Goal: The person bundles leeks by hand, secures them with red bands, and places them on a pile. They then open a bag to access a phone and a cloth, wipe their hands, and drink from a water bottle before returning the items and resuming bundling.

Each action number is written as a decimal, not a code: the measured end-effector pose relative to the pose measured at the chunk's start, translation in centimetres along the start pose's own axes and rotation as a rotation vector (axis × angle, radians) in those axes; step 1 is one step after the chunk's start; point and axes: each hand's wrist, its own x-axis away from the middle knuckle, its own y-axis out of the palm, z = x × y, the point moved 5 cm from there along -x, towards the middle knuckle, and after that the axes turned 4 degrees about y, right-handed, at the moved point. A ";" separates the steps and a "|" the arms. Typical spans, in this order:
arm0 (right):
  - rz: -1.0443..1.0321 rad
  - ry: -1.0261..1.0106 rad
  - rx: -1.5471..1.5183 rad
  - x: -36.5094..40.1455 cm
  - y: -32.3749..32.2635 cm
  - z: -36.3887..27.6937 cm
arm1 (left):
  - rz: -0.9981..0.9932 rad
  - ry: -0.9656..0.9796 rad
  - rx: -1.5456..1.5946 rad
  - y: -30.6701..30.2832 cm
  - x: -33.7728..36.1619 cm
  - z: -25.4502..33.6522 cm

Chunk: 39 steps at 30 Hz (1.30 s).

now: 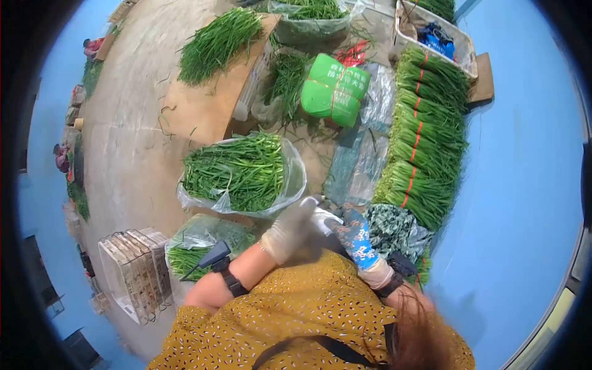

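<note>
My left hand (291,231), in a pale work glove, is smeared by motion in front of my waist. It overlaps my right hand (325,218), whose white glove shows only in part at the end of a blue floral sleeve (359,242). The fingers of both hands are blurred or hidden, and I cannot tell whether either grips something. Just beyond them stands a plastic-lined container (295,179) of loose green chives (237,169). A crumpled dark leaf-patterned cloth (398,228) lies to the right of my right forearm.
Bundled chives with orange bands (425,139) line the right side by the blue wall (518,185). Ahead are a green wrapped package (336,90), a cardboard-topped stand (206,111) bearing chives, and a white bin (407,24). Stacked crates (132,268) stand left; people sit along the far left.
</note>
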 end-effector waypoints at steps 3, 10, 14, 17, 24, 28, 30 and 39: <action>0.011 -0.138 0.128 -0.4 -0.2 -1.3 | 0.014 0.069 -0.009 -0.5 0.3 0.6; -0.028 -0.299 0.672 1.5 -3.8 0.1 | -0.018 0.062 -1.228 -1.9 3.2 0.5; -0.030 -0.132 0.652 3.5 -6.9 6.7 | -0.283 0.229 -1.488 -0.5 3.0 -0.6; 0.017 -0.113 0.550 4.2 -7.5 6.6 | -0.294 0.233 -1.414 1.0 2.6 0.1; -0.010 0.044 0.440 6.1 -6.2 4.4 | -0.464 0.291 -1.543 4.1 4.2 3.1; 0.034 0.050 0.492 5.4 -6.7 1.8 | -0.194 0.170 -1.518 3.8 4.0 4.3; 0.066 0.060 0.403 4.8 -6.7 0.4 | -0.112 0.281 -1.572 2.3 3.1 5.0; -0.227 -0.113 0.446 5.5 -4.1 -4.7 | -0.627 0.456 -1.565 4.1 3.2 4.8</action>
